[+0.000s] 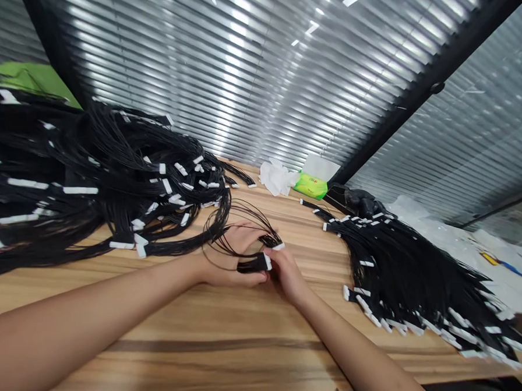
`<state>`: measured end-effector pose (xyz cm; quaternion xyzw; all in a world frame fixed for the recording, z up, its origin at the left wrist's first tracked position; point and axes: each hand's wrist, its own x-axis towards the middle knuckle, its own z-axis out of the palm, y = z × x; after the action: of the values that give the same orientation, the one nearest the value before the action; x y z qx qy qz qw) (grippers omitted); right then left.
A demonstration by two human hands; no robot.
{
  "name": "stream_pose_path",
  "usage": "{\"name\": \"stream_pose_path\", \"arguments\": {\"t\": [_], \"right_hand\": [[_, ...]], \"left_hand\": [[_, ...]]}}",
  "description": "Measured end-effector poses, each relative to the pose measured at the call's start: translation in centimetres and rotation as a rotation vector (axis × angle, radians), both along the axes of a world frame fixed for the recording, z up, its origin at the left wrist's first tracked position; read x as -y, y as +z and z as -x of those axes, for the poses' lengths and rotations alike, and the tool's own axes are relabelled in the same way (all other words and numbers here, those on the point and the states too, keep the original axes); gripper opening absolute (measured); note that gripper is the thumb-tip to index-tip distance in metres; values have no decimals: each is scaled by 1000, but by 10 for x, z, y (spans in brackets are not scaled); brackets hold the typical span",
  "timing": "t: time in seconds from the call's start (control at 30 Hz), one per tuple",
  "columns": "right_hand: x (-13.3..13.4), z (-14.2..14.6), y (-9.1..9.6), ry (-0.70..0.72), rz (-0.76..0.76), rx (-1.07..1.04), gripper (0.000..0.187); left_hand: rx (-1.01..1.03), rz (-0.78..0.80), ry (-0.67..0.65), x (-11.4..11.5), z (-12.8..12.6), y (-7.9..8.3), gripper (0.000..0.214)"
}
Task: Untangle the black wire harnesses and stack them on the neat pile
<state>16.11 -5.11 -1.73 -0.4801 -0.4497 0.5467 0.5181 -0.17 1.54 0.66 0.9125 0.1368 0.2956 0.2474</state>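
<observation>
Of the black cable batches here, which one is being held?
The small looped bundle in the left hand and right hand; the larger tangled heap at left and fanned pile at right lie on the table.

Desk (199, 350): light wood, darker streaks of grain running across.
Left cables (87, 149): a high, tangled black heap with white connectors (80, 190) scattered through it.
Right cables (404, 264): a flatter black bundle, many connectors lined along its near edge.
Tissue (276, 178): white, crumpled, near the back edge, between the cables.
Pack (310, 186): bright green, just beside the tissue.
</observation>
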Motion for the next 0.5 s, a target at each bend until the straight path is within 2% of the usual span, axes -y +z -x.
{"name": "stream_pose_path", "arguments": {"t": [0.07, 0.1, 0.17, 0.27, 0.37, 0.5], "right_hand": [[1, 2, -2, 67, 17, 45, 33], [2, 3, -4, 111, 4, 73, 35], [3, 4, -6, 163, -54, 104, 38], [6, 7, -8, 221, -157, 210, 40], [9, 10, -7, 151, -222, 344, 32], [9, 16, 0, -54, -363, 479, 18]], "left_hand": [[-22, 16, 25, 1, 2, 4, 66], [-13, 35, 36, 1, 3, 6, 56], [37, 96, 26, 2, 4, 8, 40], [146, 156, -25, 4, 3, 9, 33], [184, 211, -74, 8, 0, 5, 22], [244, 264, 42, 12, -2, 0, 23]]}}
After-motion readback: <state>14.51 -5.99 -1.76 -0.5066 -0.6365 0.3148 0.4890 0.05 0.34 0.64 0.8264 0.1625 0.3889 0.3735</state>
